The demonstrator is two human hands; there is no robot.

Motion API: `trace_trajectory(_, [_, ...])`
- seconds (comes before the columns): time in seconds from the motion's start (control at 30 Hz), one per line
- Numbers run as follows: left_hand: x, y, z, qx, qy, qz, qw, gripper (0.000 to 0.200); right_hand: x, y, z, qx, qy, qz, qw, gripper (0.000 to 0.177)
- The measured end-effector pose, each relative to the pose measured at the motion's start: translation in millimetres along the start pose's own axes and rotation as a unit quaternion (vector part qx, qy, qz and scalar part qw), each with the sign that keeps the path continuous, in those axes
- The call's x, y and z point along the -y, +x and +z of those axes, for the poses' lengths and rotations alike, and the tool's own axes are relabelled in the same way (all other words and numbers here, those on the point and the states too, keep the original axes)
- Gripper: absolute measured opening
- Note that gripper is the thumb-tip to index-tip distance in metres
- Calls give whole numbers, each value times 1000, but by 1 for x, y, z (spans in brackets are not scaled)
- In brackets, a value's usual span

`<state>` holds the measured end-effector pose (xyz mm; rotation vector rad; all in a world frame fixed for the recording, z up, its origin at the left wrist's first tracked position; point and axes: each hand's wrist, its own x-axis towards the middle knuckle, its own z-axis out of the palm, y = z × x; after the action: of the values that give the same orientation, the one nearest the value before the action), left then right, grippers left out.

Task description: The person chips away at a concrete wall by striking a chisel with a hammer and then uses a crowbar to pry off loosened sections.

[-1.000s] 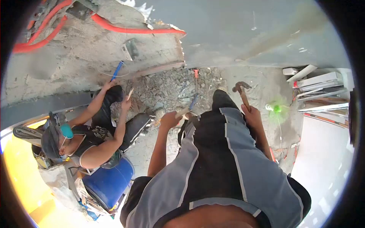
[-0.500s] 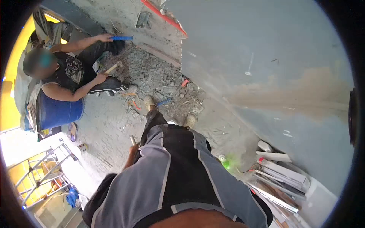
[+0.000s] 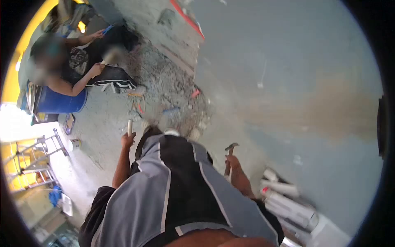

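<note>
My left hand (image 3: 128,140) is closed around a pale cylindrical handle (image 3: 130,127), which points up out of the fist beside my left leg. What the handle belongs to, if anything, is hidden. On the other side of my body, my right hand (image 3: 233,162) grips a hammer (image 3: 231,147) near its head, with the handle running down through the fingers. Between and beyond my feet lies broken grey rubble (image 3: 158,74), with a blue tool (image 3: 171,110) and a red-headed tool (image 3: 195,93) on it.
A seated co-worker (image 3: 78,61) at the upper left holds a mallet and a blue tool. A blue barrel (image 3: 63,101), a ladder (image 3: 35,158) and a small bucket (image 3: 74,144) stand left. A grey wall (image 3: 304,74) fills the right, above stacked boards (image 3: 288,208).
My left hand has moved out to the left with the handle. My right hand has come into view with the hammer. The co-worker's hands have shifted, and the whole view has turned slightly.
</note>
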<state>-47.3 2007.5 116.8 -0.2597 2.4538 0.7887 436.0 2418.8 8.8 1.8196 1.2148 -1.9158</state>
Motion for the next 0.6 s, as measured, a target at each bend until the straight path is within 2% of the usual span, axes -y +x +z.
trace_trajectory(0.03, [-12, 6, 5, -16, -31, 6, 999, 47, 14, 11, 5, -20, 2, -32, 999, 30])
trace_trajectory(0.07, [-22, 14, 7, -17, 5, 91, 996, 48, 18, 34, -1, 52, 75, -97, 991, 27])
trace_trajectory(0.1, [-30, 23, 5, -25, 46, 173, 984, 49, 56, 25, 13, 21, 29, -74, 997, 28])
trace_trajectory(0.13, [-43, 17, 4, -40, 97, 210, 972, 48, 85, 14, 30, -11, -15, -48, 999, 30])
trace_trajectory(0.17, [-44, 19, 8, -37, 117, 221, 968, 51, 89, 29, 36, 15, 27, -65, 997, 27])
trace_trajectory(0.2, [-15, 54, 26, -20, 177, 237, 955, 56, 101, 28, 45, 32, -3, -78, 996, 25])
trace_trajectory(0.23, [-12, 51, 23, 4, 190, 247, 950, 59, 118, 23, 58, 47, -31, -92, 994, 23])
trace_trajectory(0.3, [7, 47, 15, 54, 200, 235, 950, 56, 136, 10, 79, 166, 17, -137, 976, 17])
trace_trajectory(0.33, [27, 49, 11, 75, 192, 210, 956, 54, 125, 53, 85, 142, -5, -107, 984, 18])
trace_trajectory(0.37, [53, 50, 6, 94, 130, 195, 967, 54, 113, 96, 90, 119, -27, -75, 990, 19])
trace_trajectory(0.4, [85, 55, 5, 78, 128, 143, 978, 52, 101, 139, 95, 97, -47, -42, 993, 20])
trace_trajectory(0.47, [139, 50, -25, 124, 106, -4, 987, 47, 117, 66, 153, 115, -114, -30, 986, 17])
trace_trajectory(0.5, [179, 52, -29, 125, -38, -113, 985, 41, 118, 41, 182, 134, -177, -14, 975, 16])
trace_trajectory(0.53, [210, 44, -36, 84, -136, -178, 971, 33, 105, 34, 202, 143, -235, -70, 959, 24])
trace_trajectory(0.6, [265, 35, -54, 53, -252, -273, 927, 27, 88, 4, 244, 131, -276, -93, 948, 23])
